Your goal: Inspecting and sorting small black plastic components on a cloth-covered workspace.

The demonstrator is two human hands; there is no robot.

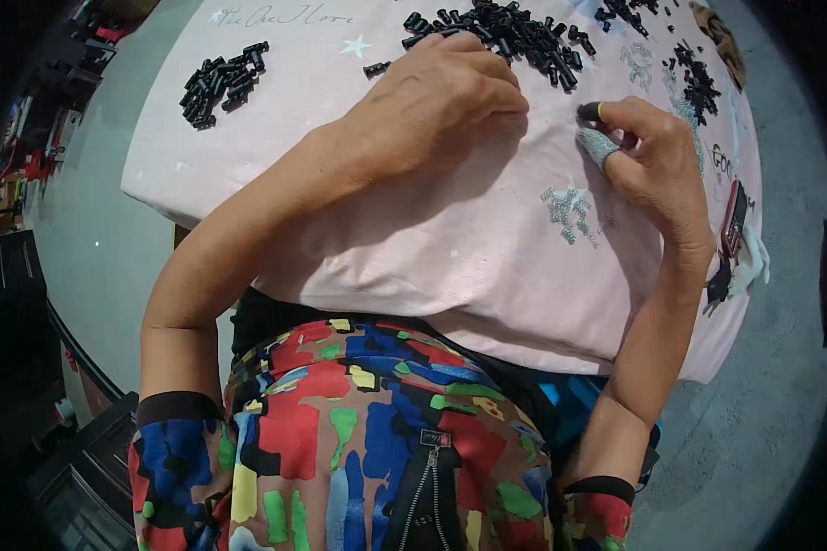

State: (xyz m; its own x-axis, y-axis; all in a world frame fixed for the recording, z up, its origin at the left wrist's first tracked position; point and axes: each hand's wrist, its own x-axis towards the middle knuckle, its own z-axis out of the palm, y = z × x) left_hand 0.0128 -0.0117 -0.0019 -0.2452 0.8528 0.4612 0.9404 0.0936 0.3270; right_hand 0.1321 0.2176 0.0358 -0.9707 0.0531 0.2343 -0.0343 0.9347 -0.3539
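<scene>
My left hand is at the near edge of a large pile of black cylindrical parts. Its fingers are curled together, and whatever they hold is hidden beneath them. To its right, my right hand hovers over the cloth with thumb and index finger apart. A black cover with a yellow-green rim sits on the index fingertip, and a grey wrap covers the thumb. Nothing shows between these two; the other fingers are curled and partly hidden. Small metal springs lie scattered below the right hand.
A smaller group of black cylinders lies at the left on the pink tablecloth. Small black pieces and more springs are at the right. A phone-like red-edged object and a white glove-like item rest by the right edge.
</scene>
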